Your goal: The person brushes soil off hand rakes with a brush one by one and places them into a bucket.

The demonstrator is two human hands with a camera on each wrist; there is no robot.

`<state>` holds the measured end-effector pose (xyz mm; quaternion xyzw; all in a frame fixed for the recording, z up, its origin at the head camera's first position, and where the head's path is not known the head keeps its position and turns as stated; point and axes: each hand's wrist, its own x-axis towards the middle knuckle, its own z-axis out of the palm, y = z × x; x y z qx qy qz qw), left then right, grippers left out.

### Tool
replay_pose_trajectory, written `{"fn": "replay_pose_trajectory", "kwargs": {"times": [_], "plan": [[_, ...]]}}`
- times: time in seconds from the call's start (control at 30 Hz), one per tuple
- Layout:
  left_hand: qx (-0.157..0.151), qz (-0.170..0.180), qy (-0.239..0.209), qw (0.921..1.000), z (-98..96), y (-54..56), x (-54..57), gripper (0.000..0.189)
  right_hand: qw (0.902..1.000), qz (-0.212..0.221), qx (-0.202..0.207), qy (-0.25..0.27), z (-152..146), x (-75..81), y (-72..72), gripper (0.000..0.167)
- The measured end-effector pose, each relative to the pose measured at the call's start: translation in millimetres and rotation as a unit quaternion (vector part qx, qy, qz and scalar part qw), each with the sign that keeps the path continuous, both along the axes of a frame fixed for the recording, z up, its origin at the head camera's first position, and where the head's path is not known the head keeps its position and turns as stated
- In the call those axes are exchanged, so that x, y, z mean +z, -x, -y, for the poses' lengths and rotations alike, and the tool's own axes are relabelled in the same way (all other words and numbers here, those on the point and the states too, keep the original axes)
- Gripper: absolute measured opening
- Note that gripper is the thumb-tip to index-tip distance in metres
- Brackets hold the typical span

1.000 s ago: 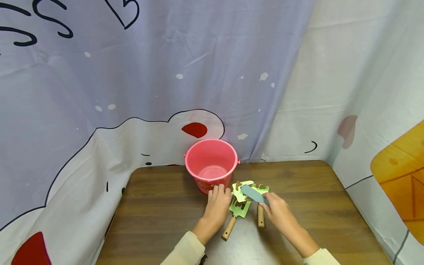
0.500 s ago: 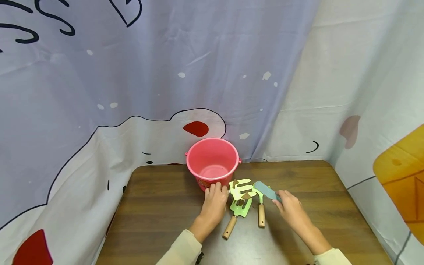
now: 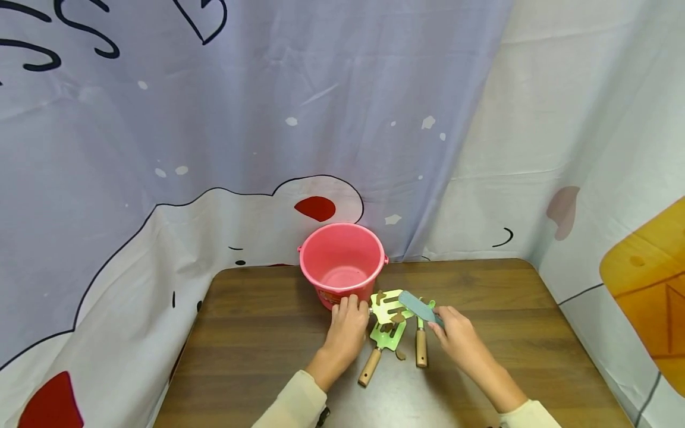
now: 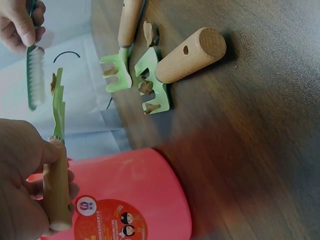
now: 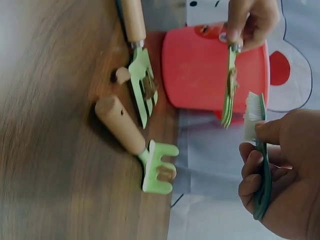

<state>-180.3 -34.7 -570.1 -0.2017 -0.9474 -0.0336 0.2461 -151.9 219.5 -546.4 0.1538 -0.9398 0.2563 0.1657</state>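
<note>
Above the tabletop [image 3: 257, 351], a green fork [image 4: 59, 162] carries brown pieces [image 5: 232, 82] on its tines; the left hand [image 3: 348, 330] grips its wooden handle, fingers curled round it. The right hand [image 3: 460, 339] grips a brush [image 3: 420, 309], fingers wrapped round the handle, bristles toward the fork. Below lie a slotted green tool [image 3: 379, 351] and a green rake [image 3: 421, 349], also bearing brown pieces. A pink bucket [image 3: 337, 246] stands just beyond the left hand.

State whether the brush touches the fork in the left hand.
Apart: the right wrist view shows a gap between the brush and the fork.
</note>
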Motion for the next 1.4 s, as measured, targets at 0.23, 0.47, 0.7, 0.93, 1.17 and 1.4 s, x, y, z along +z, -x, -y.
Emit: {"fn": "replay_pose_trajectory", "kwargs": {"times": [0.23, 0.47, 0.7, 0.93, 1.17, 1.4], "plan": [[0.006, -0.006, 0.008, 0.9999, -2.9, -0.2, 0.1, 0.025, 0.9991, -0.023, 0.031, 0.015, 17, -2.2, -2.3, 0.030], [0.007, -0.014, 0.006, 0.9999, -4.0, 1.5, -2.7, 0.026, 0.9987, -0.018, 0.042, 0.023, 29, -5.7, -5.7, 0.031], [0.007, -0.003, 0.002, 1.0000, -4.1, 2.1, -4.4, 0.026, 0.9985, -0.013, 0.045, 0.030, 40, -7.2, -7.7, 0.027], [0.006, 0.005, -0.003, 1.0000, -3.7, 2.3, -5.4, 0.025, 0.9994, -0.016, 0.024, 0.020, 39, -10.7, -7.3, 0.025], [0.006, -0.002, -0.003, 1.0000, -2.2, 1.8, -5.8, 0.017, 0.9996, -0.010, 0.025, 0.012, 34, -10.8, -4.9, 0.025], [0.004, 0.003, -0.009, 0.9999, 1.3, 2.2, -6.8, 0.021, 0.9989, -0.047, 0.005, -0.005, 21, -15.1, -1.0, 0.027]]}}
